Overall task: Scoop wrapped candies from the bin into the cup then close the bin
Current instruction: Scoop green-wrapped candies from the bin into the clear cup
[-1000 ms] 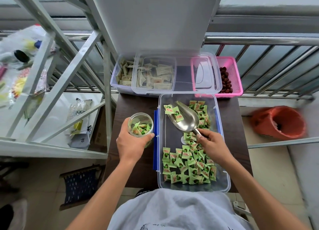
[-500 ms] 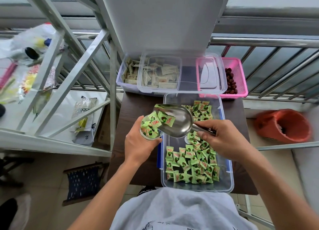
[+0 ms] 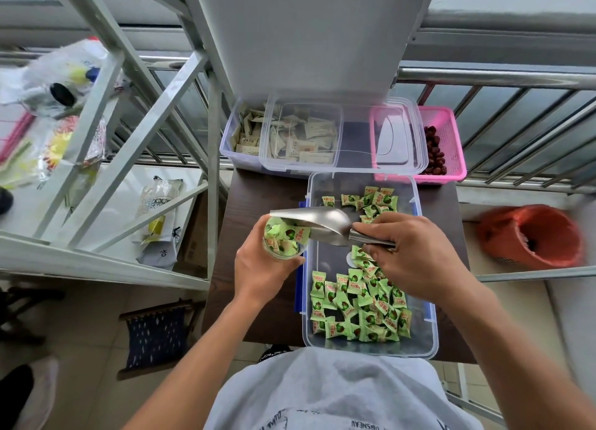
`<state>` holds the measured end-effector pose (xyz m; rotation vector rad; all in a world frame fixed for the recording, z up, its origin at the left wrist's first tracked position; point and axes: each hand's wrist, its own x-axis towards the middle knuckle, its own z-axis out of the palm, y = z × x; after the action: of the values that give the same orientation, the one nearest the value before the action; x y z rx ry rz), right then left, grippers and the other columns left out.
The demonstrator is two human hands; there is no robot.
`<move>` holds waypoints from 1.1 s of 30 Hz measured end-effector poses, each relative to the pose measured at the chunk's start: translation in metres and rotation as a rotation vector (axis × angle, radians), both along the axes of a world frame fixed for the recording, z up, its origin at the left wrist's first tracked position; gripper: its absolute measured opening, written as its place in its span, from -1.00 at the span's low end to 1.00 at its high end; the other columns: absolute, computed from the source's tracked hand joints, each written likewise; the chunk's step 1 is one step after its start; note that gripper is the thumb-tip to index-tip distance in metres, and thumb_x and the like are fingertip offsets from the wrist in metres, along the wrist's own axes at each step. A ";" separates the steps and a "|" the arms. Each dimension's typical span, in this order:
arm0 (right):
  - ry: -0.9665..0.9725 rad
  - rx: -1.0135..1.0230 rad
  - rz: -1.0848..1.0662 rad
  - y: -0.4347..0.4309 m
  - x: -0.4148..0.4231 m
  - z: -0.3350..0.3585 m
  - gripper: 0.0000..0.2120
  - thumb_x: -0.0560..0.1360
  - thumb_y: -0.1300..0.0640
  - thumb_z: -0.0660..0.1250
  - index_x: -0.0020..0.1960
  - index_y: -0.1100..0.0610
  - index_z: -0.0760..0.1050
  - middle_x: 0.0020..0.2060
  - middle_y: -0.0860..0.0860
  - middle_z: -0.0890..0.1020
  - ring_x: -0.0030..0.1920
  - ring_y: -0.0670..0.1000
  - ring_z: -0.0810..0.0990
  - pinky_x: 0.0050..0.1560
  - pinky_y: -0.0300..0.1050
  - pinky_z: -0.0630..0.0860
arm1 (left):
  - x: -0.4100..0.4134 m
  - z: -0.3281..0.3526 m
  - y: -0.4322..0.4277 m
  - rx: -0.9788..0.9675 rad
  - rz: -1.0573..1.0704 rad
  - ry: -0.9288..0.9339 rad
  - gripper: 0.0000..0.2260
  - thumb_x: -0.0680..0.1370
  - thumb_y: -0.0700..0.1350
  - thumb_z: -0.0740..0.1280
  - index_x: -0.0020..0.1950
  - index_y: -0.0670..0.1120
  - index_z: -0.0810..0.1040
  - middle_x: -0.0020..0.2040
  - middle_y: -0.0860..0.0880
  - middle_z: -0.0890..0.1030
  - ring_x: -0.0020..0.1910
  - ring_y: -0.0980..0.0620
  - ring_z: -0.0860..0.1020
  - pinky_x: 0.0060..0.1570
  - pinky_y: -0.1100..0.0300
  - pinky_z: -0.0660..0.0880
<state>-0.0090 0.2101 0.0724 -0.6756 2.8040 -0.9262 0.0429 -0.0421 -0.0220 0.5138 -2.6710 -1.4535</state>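
A clear plastic bin [image 3: 430,329] on the dark table holds several green wrapped candies [image 3: 361,304]. My left hand [image 3: 261,274] grips a small clear cup [image 3: 281,241] packed with green candies, just left of the bin. My right hand [image 3: 416,255] grips the handle of a metal scoop [image 3: 317,221]. The scoop is tilted over the cup, its lip at the cup's rim. The bin's clear lid [image 3: 342,136] lies on the containers behind it.
Behind the bin stand a clear container of beige packets [image 3: 245,139] and a pink basket of red dates [image 3: 446,145]. A metal rack [image 3: 106,158] with bags stands at the left. An orange bucket [image 3: 529,236] sits at the right, railings beyond.
The scoop rose out of the bin with candies, swung left over the cup and tipped. Its candies have gone into the cup, which now looks fuller.
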 end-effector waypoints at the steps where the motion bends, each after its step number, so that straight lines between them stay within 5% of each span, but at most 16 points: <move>1: 0.016 -0.005 0.001 -0.001 0.000 0.000 -0.63 0.43 0.21 0.50 0.19 -0.07 0.67 -0.12 -0.15 0.66 -0.22 0.01 0.61 -0.24 0.03 0.57 | 0.000 0.000 0.000 0.006 0.002 0.001 -0.30 0.22 0.01 0.69 0.22 0.35 0.43 0.01 0.25 0.64 0.03 0.26 0.62 0.08 0.14 0.60; 5: 0.043 -0.050 -0.003 -0.002 -0.001 0.002 -0.64 0.43 0.22 0.51 0.18 -0.06 0.68 -0.12 -0.15 0.66 -0.21 0.03 0.62 -0.26 0.05 0.57 | 0.000 -0.001 0.001 0.024 0.012 -0.016 -0.33 0.22 0.02 0.69 0.19 0.36 0.43 0.00 0.25 0.65 0.02 0.27 0.62 0.08 0.11 0.61; 9: 0.042 -0.136 -0.100 0.000 -0.005 -0.006 -0.64 0.45 0.26 0.49 0.21 0.03 0.67 -0.07 -0.13 0.66 -0.17 0.02 0.64 -0.19 0.07 0.59 | -0.003 -0.006 -0.003 0.019 0.026 -0.038 -0.21 0.21 0.08 0.69 0.37 0.19 0.44 0.09 0.22 0.63 0.12 0.19 0.60 0.20 0.15 0.56; 12: 0.038 -0.159 -0.243 0.004 -0.005 -0.010 -0.66 0.47 0.27 0.48 0.23 0.08 0.65 -0.05 -0.07 0.68 -0.11 0.05 0.66 -0.05 0.02 0.61 | -0.011 -0.006 -0.014 0.034 0.073 -0.036 -0.22 0.21 0.07 0.70 0.36 0.17 0.46 0.06 0.26 0.59 0.13 0.14 0.58 0.14 0.32 0.50; 17: -0.249 0.060 -0.434 0.021 -0.009 -0.032 -0.89 0.58 0.10 0.35 -0.06 0.05 0.64 -0.35 -0.01 0.64 -0.35 0.05 0.58 -0.31 -0.02 0.50 | -0.017 -0.005 -0.027 -0.022 0.146 0.019 -0.16 0.22 0.07 0.69 0.44 0.11 0.43 0.18 0.13 0.60 0.18 0.09 0.57 0.25 0.19 0.50; 21: -0.499 0.202 -0.428 0.029 -0.007 -0.058 -0.66 0.64 0.04 0.24 -0.29 0.12 0.50 -0.42 0.05 0.59 -0.35 0.09 0.56 -0.36 -0.08 0.37 | -0.013 0.001 -0.025 -0.050 0.109 0.115 -0.30 0.22 0.16 0.66 0.30 0.30 0.47 0.11 0.26 0.63 0.10 0.21 0.62 0.15 0.17 0.59; 25: -0.611 0.172 -0.448 0.028 -0.003 -0.081 -0.65 0.63 0.04 0.25 -0.29 0.13 0.53 -0.41 0.07 0.60 -0.35 0.09 0.55 -0.32 -0.08 0.38 | 0.001 -0.003 -0.009 -0.242 0.122 0.262 -0.16 0.25 0.06 0.69 0.45 -0.08 0.46 0.25 -0.08 0.63 0.18 -0.04 0.62 0.15 0.15 0.57; 30: -0.605 0.136 -0.469 0.019 -0.004 -0.096 -0.64 0.64 0.03 0.23 -0.25 0.18 0.53 -0.43 0.07 0.57 -0.41 0.05 0.48 -0.36 -0.09 0.32 | -0.003 0.007 -0.005 -0.149 0.256 0.287 -0.18 0.27 0.20 0.62 0.44 -0.06 0.45 0.26 -0.08 0.62 0.17 -0.04 0.62 0.12 0.04 0.62; 33: -0.538 0.181 -0.456 0.009 -0.009 -0.103 -0.63 0.64 0.04 0.21 -0.28 0.18 0.50 -0.43 0.09 0.57 -0.40 0.07 0.48 -0.41 -0.08 0.27 | -0.005 0.016 -0.003 -0.129 0.203 0.364 -0.16 0.30 0.23 0.58 0.46 -0.12 0.43 0.28 -0.02 0.60 0.18 0.02 0.60 0.14 0.27 0.56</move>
<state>-0.0181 0.2193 -0.0308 0.2269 2.5237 -0.7492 0.0379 -0.0453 -0.0057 0.4451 -2.3321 -1.1794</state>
